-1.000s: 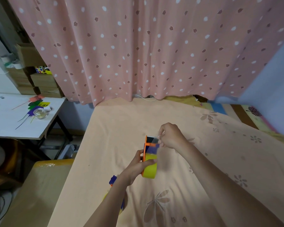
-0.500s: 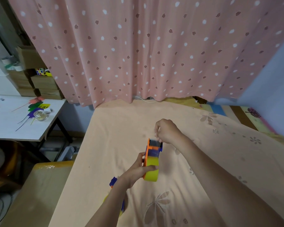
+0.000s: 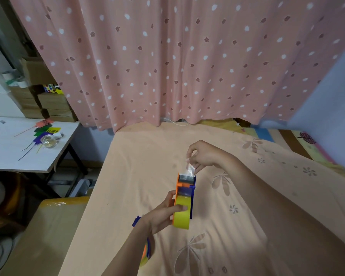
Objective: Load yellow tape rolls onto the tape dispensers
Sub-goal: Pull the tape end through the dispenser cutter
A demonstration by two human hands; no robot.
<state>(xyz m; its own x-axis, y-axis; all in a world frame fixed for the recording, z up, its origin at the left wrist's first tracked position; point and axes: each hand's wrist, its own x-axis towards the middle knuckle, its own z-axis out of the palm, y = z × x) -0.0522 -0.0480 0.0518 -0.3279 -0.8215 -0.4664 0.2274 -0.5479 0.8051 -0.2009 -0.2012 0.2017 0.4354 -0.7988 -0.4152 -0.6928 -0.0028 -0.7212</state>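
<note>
A: Holding the tape dispenser [image 3: 184, 193] over the bed [image 3: 139, 172], is the left hand [image 3: 163, 214] gripping it?

B: Yes, its fingers are curling round the orange body and its thumb is pressing the yellow tape roll [image 3: 181, 215] sitting in the dispenser's near end.

A: Which way is the dispenser pointing?

B: Its long axis is running away from the person, with the cutter end aiming toward the pink curtain [image 3: 177, 60].

A: And the right hand [image 3: 204, 156]?

B: It is hovering just past the cutter end, pinching a clear tape strip [image 3: 190, 168] between thumb and fingers.

A: Anything else near the dispenser?

B: A second dispenser [image 3: 145, 250], possibly already loaded with yellow tape, is lying on the bed under the left forearm, mostly hidden.
</note>
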